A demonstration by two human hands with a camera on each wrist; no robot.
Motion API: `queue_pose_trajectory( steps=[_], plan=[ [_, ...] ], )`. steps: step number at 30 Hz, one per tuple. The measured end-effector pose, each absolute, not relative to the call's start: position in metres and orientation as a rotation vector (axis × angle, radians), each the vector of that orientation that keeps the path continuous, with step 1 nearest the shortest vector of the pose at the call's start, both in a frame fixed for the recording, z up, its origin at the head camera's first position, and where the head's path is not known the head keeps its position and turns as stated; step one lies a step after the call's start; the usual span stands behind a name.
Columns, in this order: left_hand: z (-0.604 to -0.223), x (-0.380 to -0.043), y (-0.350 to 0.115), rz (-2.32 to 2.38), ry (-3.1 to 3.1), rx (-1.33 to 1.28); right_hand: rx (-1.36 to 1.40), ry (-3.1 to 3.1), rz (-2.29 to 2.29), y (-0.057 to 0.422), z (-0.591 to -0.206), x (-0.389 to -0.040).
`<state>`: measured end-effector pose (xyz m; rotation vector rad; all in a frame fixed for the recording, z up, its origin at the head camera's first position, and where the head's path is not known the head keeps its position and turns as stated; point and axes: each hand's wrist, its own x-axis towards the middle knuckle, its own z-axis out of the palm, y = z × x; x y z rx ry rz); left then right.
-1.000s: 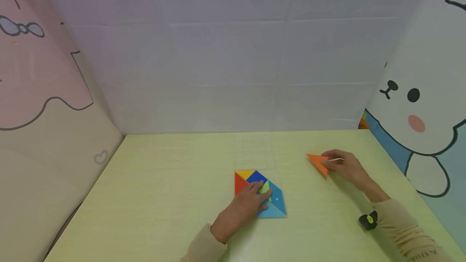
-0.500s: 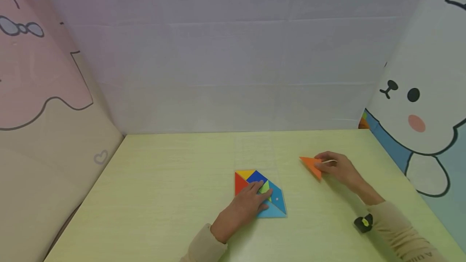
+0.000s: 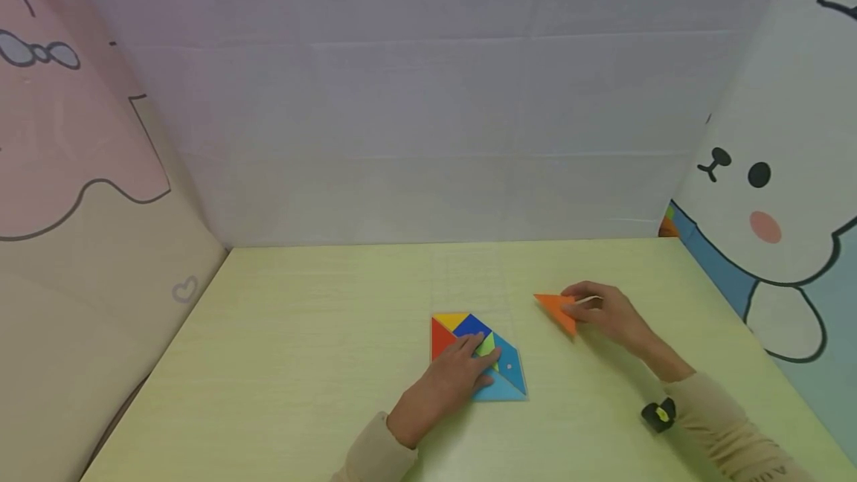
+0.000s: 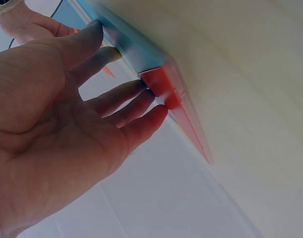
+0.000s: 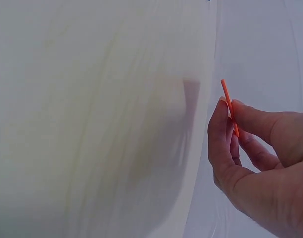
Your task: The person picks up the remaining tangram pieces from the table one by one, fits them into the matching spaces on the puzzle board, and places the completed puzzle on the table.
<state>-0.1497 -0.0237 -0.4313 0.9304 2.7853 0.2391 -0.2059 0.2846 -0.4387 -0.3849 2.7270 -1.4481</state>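
Note:
A tangram of flat coloured pieces lies on the table, with a red triangle, a yellow piece, a dark blue one, a green one and light blue ones showing. My left hand rests on it with fingers spread; the palm hides part of the pieces. In the left wrist view the fingertips touch the pieces' top. To the right, my right hand pinches an orange triangle between thumb and fingers. The right wrist view shows this orange triangle edge-on, held above the table with its shadow below.
The pale yellow table meets a white sheet at the back. Cartoon-printed panels stand at the left and right. A black wrist camera hangs beside the right sleeve.
My right hand has moved left and slightly nearer, carrying the orange triangle closer to the tangram. The left hand has stayed in place on the pieces.

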Motion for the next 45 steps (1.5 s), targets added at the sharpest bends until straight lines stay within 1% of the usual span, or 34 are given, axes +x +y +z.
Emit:
queue_pose_trajectory(
  steps=[8, 18, 28, 45],
  plan=[
    [-0.432, -0.150, -0.024, 0.227, 2.786, 0.939, -0.363, 2.733, -1.409, 0.276, -0.439, -0.206],
    [-0.432, -0.149, -0.025, 0.236, 2.791, 0.946, -0.419, 2.687, -1.476, 0.266, -0.438, -0.205],
    [-0.431, -0.149, -0.025, 0.241, 2.783, 0.933, -0.384, 2.700, -1.435, 0.254, -0.441, -0.206],
    [-0.431, -0.149, -0.025, 0.212, 2.789, 0.950, -0.447, 2.697, -1.431, 0.236, -0.447, -0.209]
  ],
)
